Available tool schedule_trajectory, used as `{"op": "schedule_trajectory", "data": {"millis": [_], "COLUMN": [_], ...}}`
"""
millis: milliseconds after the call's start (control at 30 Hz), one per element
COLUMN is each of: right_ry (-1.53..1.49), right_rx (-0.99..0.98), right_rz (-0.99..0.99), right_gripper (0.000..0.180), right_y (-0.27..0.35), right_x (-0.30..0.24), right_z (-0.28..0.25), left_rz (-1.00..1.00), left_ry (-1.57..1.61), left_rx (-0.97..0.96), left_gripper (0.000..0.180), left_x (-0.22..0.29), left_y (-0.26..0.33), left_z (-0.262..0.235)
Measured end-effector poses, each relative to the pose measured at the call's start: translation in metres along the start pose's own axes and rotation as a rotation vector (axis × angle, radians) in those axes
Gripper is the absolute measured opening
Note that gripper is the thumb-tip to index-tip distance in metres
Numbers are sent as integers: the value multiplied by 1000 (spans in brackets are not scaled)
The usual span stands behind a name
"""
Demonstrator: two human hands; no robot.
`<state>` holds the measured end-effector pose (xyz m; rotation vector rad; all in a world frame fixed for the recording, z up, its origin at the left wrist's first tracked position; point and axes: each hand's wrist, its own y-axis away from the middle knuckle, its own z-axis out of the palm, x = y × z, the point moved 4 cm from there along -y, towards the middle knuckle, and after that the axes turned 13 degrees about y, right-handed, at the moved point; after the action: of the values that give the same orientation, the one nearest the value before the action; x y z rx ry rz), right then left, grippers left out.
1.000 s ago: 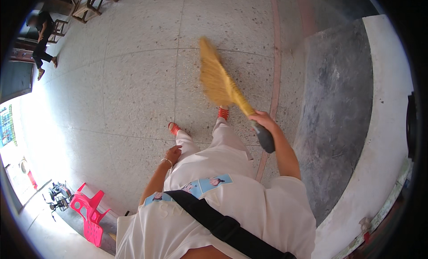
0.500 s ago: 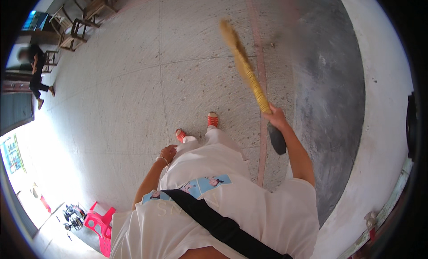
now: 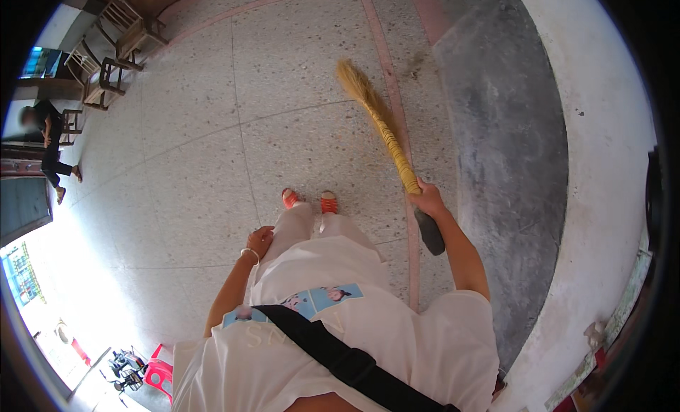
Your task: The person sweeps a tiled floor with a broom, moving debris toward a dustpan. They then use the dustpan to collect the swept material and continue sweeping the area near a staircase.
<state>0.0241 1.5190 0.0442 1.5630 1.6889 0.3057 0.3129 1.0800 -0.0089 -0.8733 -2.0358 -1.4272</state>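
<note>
1. Straw broom (image 3: 382, 125): bristle head rests on the terrazzo floor (image 3: 191, 199), ahead of the feet, beside a pink inlaid strip (image 3: 398, 121).
2. Right hand (image 3: 427, 199): fingers closed around the broom shaft, just above its dark grip (image 3: 430, 233).
3. Left hand (image 3: 259, 240): loosely curled, holding nothing, resting against the trouser leg; bracelet (image 3: 249, 253) at the wrist.
4. Red sandals (image 3: 309, 199): side by side on the floor.
5. Wooden chairs (image 3: 106, 51): far left, well apart.
</note>
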Motion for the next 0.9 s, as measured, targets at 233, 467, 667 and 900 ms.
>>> {"op": "schedule_trajectory", "data": {"millis": [233,467,667,900], "right_ry": [-355,-313,-307,-480], "right_rx": [-97,-296,-405,-426], "right_rz": [-66,-271,-303,-2], "right_gripper": [71,66,56,41], "right_y": [23,-43,-165,-201], "right_x": [-72,-214,-293,-263], "right_z": [19,60,108,50], "left_rz": [-105,-105,-45,-34], "left_ry": [28,-65,-183,-127], "left_rx": [33,-59,-21,39], "left_gripper": [24,24,23,23], "left_x": [14,15,59,44], "left_y": [-22,-85,-113,-131], "left_z": [-19,-32,-82,-117]}}
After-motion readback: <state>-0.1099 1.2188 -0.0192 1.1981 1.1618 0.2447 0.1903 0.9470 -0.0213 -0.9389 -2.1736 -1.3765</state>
